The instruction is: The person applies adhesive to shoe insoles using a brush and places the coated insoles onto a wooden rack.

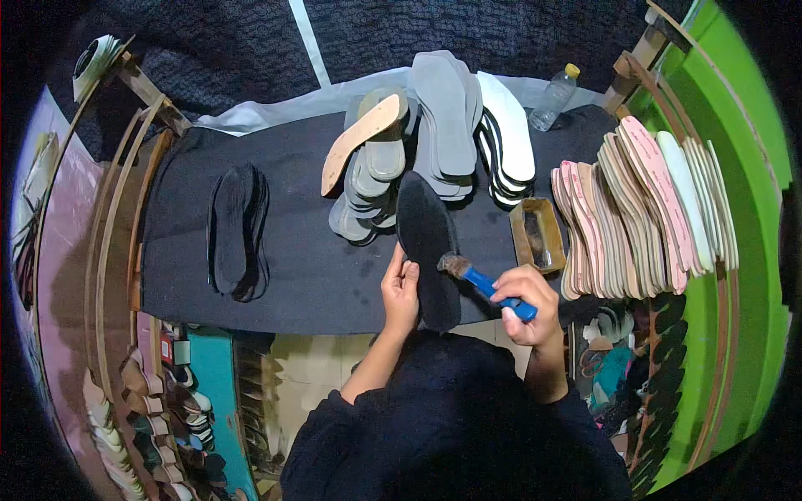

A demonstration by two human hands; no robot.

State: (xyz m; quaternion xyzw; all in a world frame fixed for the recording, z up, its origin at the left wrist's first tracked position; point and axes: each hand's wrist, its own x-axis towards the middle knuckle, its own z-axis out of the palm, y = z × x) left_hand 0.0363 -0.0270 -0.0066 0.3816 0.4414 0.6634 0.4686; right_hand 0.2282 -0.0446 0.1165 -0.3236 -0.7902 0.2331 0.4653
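Note:
A black insole [424,219] stands out lengthwise in front of me, with my left hand [401,292] closed on its left edge. My right hand [528,307] grips the blue handle of a paintbrush [483,285]. The brush's bristles meet the right side of the insole near its middle. Just beyond the right hand sits an open, glue-stained rectangular container [537,238]. Past the insole lie stacks of grey insoles [447,117], and a tan insole board [361,144] rests across one of them.
Black insoles [238,230] lie stacked on the dark-covered table [317,288] at left. White insoles [505,125] and a clear bottle [555,100] with a yellow cap stand at the back. A long row of pink and beige insoles [635,209] fills the right side.

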